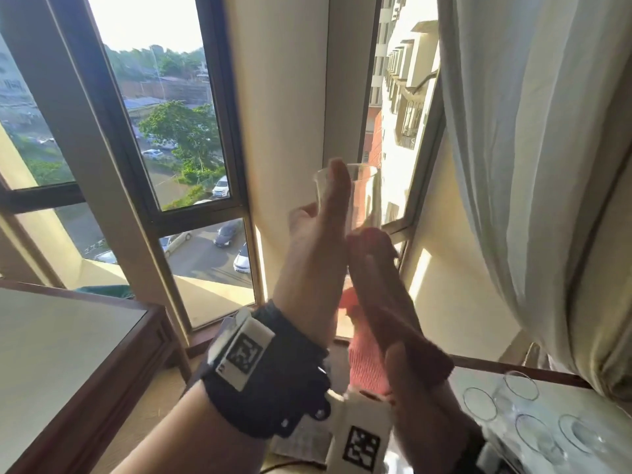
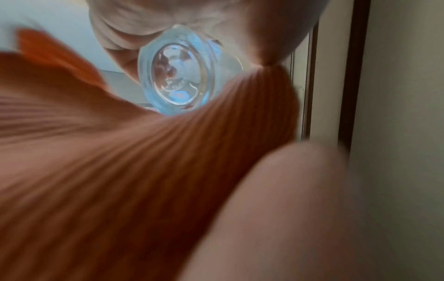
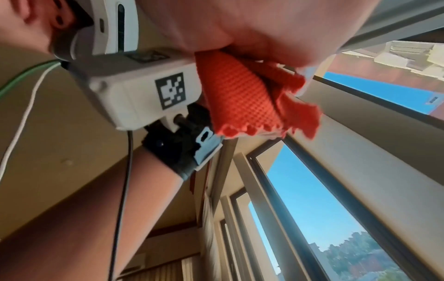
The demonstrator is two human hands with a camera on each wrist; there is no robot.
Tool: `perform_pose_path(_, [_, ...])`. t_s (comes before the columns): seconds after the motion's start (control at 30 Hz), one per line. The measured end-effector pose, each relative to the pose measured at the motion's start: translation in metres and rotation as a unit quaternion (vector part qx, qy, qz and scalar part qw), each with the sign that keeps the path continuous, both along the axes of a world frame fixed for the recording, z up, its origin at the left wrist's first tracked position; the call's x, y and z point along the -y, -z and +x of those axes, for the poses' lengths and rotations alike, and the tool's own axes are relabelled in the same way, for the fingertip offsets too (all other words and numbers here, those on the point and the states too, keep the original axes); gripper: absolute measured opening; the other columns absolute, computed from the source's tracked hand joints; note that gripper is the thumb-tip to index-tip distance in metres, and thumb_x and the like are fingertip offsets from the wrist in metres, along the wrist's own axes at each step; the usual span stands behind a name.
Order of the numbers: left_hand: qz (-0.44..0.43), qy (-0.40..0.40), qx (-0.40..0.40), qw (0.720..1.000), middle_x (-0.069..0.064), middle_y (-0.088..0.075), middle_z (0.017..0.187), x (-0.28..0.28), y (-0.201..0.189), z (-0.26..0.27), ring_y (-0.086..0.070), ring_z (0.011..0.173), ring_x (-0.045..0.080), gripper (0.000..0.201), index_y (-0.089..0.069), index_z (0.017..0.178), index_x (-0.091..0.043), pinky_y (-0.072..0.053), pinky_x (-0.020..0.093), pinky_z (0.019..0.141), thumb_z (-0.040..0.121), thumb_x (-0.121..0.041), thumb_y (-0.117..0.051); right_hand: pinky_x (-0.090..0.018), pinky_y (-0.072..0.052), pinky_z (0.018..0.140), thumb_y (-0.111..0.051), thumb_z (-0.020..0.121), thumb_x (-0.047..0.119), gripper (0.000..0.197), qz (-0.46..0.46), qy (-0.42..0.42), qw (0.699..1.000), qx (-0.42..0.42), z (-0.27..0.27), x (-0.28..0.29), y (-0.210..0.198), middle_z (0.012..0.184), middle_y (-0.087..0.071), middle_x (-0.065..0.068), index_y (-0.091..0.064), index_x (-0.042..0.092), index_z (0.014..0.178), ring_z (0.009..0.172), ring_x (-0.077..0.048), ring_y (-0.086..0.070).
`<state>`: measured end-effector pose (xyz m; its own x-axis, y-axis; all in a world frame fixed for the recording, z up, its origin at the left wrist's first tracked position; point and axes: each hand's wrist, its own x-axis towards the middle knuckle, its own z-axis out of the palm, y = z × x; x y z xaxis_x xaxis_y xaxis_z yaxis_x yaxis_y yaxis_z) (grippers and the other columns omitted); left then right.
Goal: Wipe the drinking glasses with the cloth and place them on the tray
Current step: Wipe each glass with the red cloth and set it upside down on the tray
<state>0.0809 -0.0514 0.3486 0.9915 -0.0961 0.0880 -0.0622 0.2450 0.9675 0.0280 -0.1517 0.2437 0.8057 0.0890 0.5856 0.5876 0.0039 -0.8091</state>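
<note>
A clear drinking glass [image 1: 364,196] is raised upright in front of the window. My left hand [image 1: 328,200] holds it, fingers lying up its near side. The left wrist view looks at the glass's thick base [image 2: 182,74], with fingers [image 2: 134,24] curled round it and the cloth [image 2: 120,161] pressed below. My right hand [image 1: 372,254] grips a red waffle-weave cloth [image 1: 366,364] and wraps it round the glass's lower part; the rest hangs down between my wrists. In the right wrist view, the bunched cloth [image 3: 240,98] sticks out of my fist [image 3: 240,24]. Several clear glasses [image 1: 478,403] stand on a pale tray [image 1: 564,401] at the bottom right.
A wooden table with a pale top [image 1: 68,354] stands at the left. Dark-framed windows [image 1: 236,131] and a pillar are straight ahead. A white curtain [image 1: 530,165] hangs at the right, above the tray.
</note>
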Motion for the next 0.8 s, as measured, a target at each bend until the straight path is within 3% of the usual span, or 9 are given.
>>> perform_pose_path(0.07, [0.028,-0.019,-0.009,0.999,0.021,-0.065,0.130,-0.006,0.003,0.005,-0.075,0.106,0.033,0.146,-0.038,0.153,-0.021,-0.060,0.057,0.095,0.037,-0.101,-0.074,-0.055,-0.041,0.111,-0.055,0.088,0.074,0.069,0.078,-0.004,0.995,-0.069,-0.001,-0.001,-0.004,0.146,-0.058,0.000,-0.056,0.031,0.142,0.137,-0.022,-0.052])
perform_pose_path(0.17, [0.065,0.030,0.016,0.997,0.020,-0.072,0.108,-0.001,0.020,-0.003,-0.079,0.083,0.022,0.118,-0.045,0.138,0.001,-0.065,0.033,0.073,0.059,-0.076,-0.088,-0.028,-0.058,0.083,-0.053,0.085,0.072,0.054,0.105,0.066,0.989,-0.084,0.014,0.007,-0.028,0.100,-0.077,0.010,-0.070,0.031,0.115,0.095,-0.008,-0.073])
perform_pose_path(0.23, [0.077,0.069,0.025,0.994,0.007,-0.073,0.102,0.008,0.028,-0.014,-0.077,0.078,0.005,0.077,-0.049,0.131,-0.013,-0.059,0.016,0.066,0.078,-0.062,-0.076,-0.043,-0.058,0.088,-0.048,0.081,0.078,0.072,0.124,0.113,0.980,-0.104,0.020,0.014,-0.051,0.113,-0.076,-0.002,-0.066,0.021,0.121,0.109,-0.025,-0.071])
perform_pose_path(0.3, [0.092,0.101,0.058,0.989,-0.007,-0.074,0.106,0.014,0.028,-0.022,-0.071,0.083,-0.010,0.055,-0.058,0.124,-0.021,-0.054,0.010,0.067,0.091,-0.066,-0.057,-0.064,-0.052,0.092,-0.047,0.056,0.101,0.098,0.076,0.127,0.981,-0.125,0.020,0.021,-0.053,0.124,-0.065,-0.024,-0.068,0.029,0.118,0.114,-0.048,-0.062])
perform_pose_path(0.4, [0.042,0.089,0.089,0.991,-0.018,-0.071,0.075,0.007,0.014,-0.017,-0.065,0.066,-0.008,0.056,-0.069,0.101,-0.017,-0.048,0.005,0.062,0.091,-0.061,-0.037,-0.018,-0.058,0.063,-0.050,0.059,0.097,0.078,0.074,0.132,0.984,-0.089,0.006,0.012,-0.033,0.075,-0.074,0.006,-0.073,0.029,0.091,0.066,-0.004,-0.069])
perform_pose_path(0.47, [0.012,0.082,0.098,0.992,-0.009,-0.068,0.070,0.001,0.008,-0.012,-0.062,0.060,-0.001,0.070,-0.066,0.119,-0.006,-0.048,0.007,0.057,0.087,-0.061,-0.036,0.000,-0.046,0.062,-0.061,0.067,0.083,0.059,0.103,0.102,0.986,-0.086,-0.005,0.001,-0.022,0.071,-0.071,0.026,-0.077,0.031,0.090,0.068,0.015,-0.064])
perform_pose_path(0.57, [0.025,0.078,0.098,0.992,-0.009,-0.074,0.073,0.003,0.013,-0.013,-0.068,0.060,-0.004,0.070,-0.047,0.137,-0.011,-0.052,0.010,0.058,0.088,-0.060,-0.039,-0.009,-0.052,0.060,-0.062,0.074,0.067,0.056,0.130,0.073,0.984,-0.099,0.004,0.007,-0.029,0.071,-0.075,0.013,-0.065,0.022,0.105,0.066,0.006,-0.069])
perform_pose_path(0.67, [0.076,0.087,0.108,0.987,-0.010,-0.072,0.077,0.015,0.028,-0.021,-0.069,0.066,-0.008,0.056,-0.043,0.140,-0.009,-0.052,0.008,0.061,0.102,-0.050,-0.038,-0.034,-0.060,0.083,-0.051,0.068,0.091,0.088,0.117,0.119,0.983,-0.072,0.017,0.019,-0.048,0.113,-0.076,0.005,-0.062,0.025,0.126,0.105,-0.015,-0.073])
perform_pose_path(0.8, [0.077,0.027,0.107,0.991,-0.010,-0.074,0.096,0.013,0.026,-0.007,-0.070,0.087,-0.008,0.063,-0.057,0.122,-0.022,-0.054,0.012,0.072,0.100,-0.073,-0.028,-0.005,-0.051,0.062,-0.055,0.065,0.092,0.061,0.102,0.136,0.984,-0.057,0.005,0.010,-0.041,0.100,-0.075,0.018,-0.074,0.047,0.101,0.069,0.004,-0.067])
